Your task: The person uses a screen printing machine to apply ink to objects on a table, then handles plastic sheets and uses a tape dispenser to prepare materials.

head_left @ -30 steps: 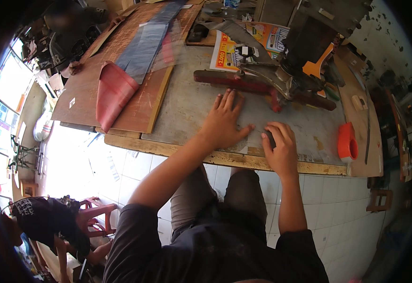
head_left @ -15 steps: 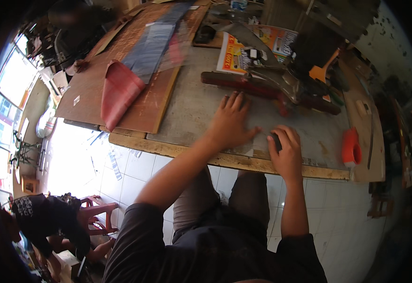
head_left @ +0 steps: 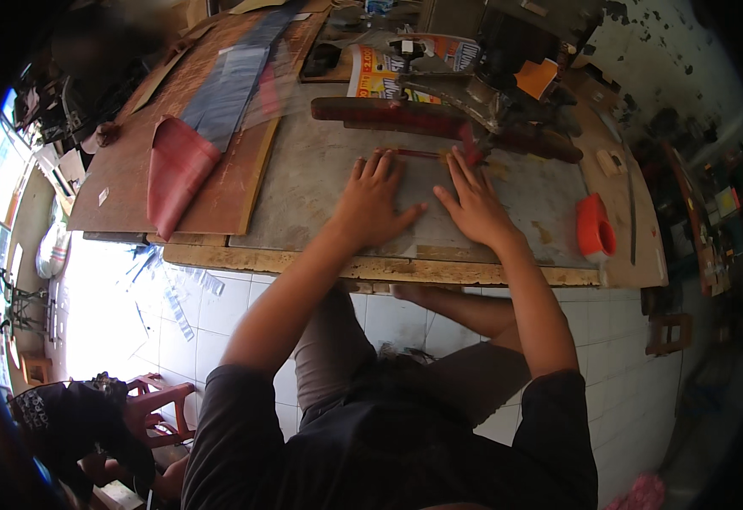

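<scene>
My left hand [head_left: 370, 202] lies palm down on the grey work surface [head_left: 290, 195], fingers stretched forward and thumb out. Beside it my right hand [head_left: 478, 208] rests the same way, its fingertips near the lower end of a red metal piece [head_left: 471, 146]. A thin red strip [head_left: 420, 154] shows between the fingertips of both hands, close to a long dark-red bar [head_left: 388, 114]. That bar belongs to a metal frame [head_left: 448, 89] standing across the surface. Whether a thin clear sheet is under my palms, I cannot tell.
Left, a brown board [head_left: 121, 183] carries a folded red sheet [head_left: 180, 170] and bluish plastic sheets [head_left: 223, 93]. An orange-red tape roll [head_left: 594, 228] sits at the right. Printed packaging [head_left: 371, 75] lies behind the bar. A person [head_left: 74, 425] is low at the left, by a red stool [head_left: 163, 412].
My right hand has let go of a small dark object and moved forward, flattening out. The left hand stays spread on the surface. The view has shifted, and one leg is now bent sideways.
</scene>
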{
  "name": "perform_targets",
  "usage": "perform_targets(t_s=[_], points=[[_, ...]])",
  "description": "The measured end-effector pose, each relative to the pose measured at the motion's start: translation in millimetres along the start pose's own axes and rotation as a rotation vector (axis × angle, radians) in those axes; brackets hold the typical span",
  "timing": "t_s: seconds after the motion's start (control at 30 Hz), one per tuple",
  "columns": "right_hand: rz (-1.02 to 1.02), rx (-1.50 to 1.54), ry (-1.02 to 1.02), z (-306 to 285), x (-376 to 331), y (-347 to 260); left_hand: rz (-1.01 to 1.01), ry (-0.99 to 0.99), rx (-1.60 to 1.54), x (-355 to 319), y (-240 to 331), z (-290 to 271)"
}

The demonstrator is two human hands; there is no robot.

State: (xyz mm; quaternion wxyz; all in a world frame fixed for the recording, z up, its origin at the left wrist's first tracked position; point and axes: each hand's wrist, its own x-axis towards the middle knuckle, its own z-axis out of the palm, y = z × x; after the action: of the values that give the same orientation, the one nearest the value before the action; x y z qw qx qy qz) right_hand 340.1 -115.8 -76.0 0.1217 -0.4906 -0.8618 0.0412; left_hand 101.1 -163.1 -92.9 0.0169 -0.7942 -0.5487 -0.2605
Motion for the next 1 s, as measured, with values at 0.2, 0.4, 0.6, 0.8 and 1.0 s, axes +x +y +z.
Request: perform_targets(t_s=[0.2,0.4,0.6,0.8,1.0], points=[[-0.017,-0.009,-0.169,2.5,13.3,1.3,0.018,0.017,0.025,-1.7,-5.1,4.7],[-0.080,0.015,-0.271,-21.6,13.0,8.6,0.044,-0.145,0.087,11.4,-3.3,-16.1],[-0.129,-0.004,-0.140,-3.2,15.2,11.0,0.091,-0.098,0.008,19.1,-11.0,8.4],[-0.072,-0.053,-0.172,-1.7,19.8,-4.5,0.123,-0.146,0.033,19.3,-7.5,0.5],[-0.112,0.012,-0.132,1.4,16.5,1.4,0.101,-0.164,0.004,21.0,-7.8,2.9]])
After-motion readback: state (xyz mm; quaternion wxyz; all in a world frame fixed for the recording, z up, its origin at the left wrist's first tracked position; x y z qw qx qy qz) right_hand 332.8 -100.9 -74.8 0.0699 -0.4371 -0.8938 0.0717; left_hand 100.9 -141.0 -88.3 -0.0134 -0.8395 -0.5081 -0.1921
